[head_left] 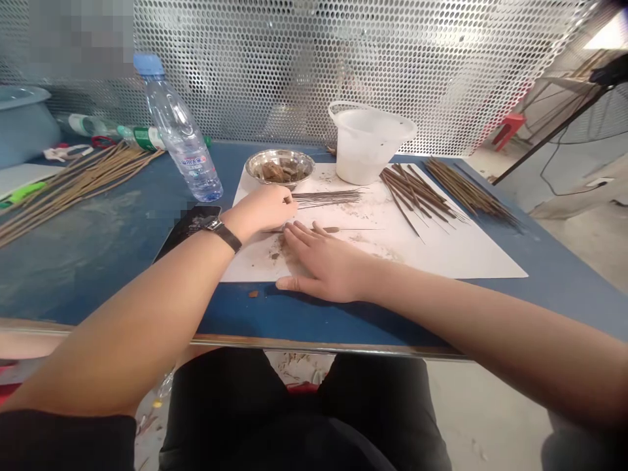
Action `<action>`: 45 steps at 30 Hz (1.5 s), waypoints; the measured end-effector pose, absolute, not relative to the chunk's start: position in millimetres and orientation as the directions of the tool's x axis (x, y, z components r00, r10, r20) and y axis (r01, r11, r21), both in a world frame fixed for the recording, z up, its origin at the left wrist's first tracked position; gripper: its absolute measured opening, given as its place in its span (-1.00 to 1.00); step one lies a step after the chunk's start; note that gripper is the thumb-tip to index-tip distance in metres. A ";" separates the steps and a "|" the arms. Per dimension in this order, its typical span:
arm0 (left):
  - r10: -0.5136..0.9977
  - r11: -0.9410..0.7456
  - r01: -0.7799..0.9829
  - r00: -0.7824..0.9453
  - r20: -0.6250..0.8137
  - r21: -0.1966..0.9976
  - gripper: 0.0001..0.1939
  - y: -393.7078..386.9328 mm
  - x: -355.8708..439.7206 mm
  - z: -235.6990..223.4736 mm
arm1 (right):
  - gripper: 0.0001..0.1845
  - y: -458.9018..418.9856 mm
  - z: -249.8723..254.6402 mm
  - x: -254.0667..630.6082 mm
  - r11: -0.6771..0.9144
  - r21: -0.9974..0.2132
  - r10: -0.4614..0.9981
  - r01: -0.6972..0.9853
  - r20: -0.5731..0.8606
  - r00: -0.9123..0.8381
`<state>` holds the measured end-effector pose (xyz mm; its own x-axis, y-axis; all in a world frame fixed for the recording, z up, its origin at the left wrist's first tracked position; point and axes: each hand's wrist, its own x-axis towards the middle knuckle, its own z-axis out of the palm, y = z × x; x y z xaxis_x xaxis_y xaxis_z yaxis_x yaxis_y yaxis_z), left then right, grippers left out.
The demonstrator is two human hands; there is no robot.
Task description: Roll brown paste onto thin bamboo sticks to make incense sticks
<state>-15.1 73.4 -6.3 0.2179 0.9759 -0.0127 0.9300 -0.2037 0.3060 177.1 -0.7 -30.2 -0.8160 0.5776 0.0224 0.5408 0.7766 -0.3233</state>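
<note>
My right hand [326,261] lies flat on the white sheet [471,258], fingers stretched out. Its fingertips rest on a thin stick [360,229] with a brown, clay-like coating along part of it. Curled fingers of my left hand [267,208] are at the left ends of a row of thin dark sticks [331,198]; whatever is between them is hidden. Just behind that hand stands a shiny metal bowl [255,171] holding brown lumps [279,173]. Brown crumbs are scattered over the sheet around both hands.
A white bucket [363,150] stands at the back. Coated brown sticks [419,193] and another stick bundle [471,193] lie to the right. On the left are a water bottle [181,134], a black phone [184,229], long tan sticks [83,180] and a blue basin [24,127].
</note>
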 end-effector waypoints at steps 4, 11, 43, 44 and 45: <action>0.978 -0.191 0.935 0.209 -0.027 0.297 -0.69 71.8 -14.3 -4.6 | 0.29 -0.4 -29.4 177.8 0.692 -0.262 0.695 0.672 -0.007 -0.719; 0.979 -0.198 0.933 0.203 0.014 0.300 -0.67 71.9 -15.8 -7.6 | 0.30 -33.3 -26.9 176.5 0.650 -0.189 0.732 0.736 -0.101 -0.673; 0.983 -0.148 0.957 0.169 -0.065 0.250 -0.63 54.1 -4.5 -2.9 | 0.18 -14.8 -14.2 201.0 0.635 -0.227 0.733 0.739 -0.127 -0.668; 0.985 -0.141 0.959 0.162 -0.066 0.246 -0.62 53.8 -4.3 -2.4 | 0.17 -8.8 -15.7 202.3 0.639 -0.231 0.730 0.734 -0.116 -0.673; 0.985 -0.138 0.960 0.159 -0.069 0.244 -0.61 53.7 -4.2 -2.1 | 0.16 -5.1 -16.5 204.0 0.648 -0.236 0.723 0.724 -0.109 -0.683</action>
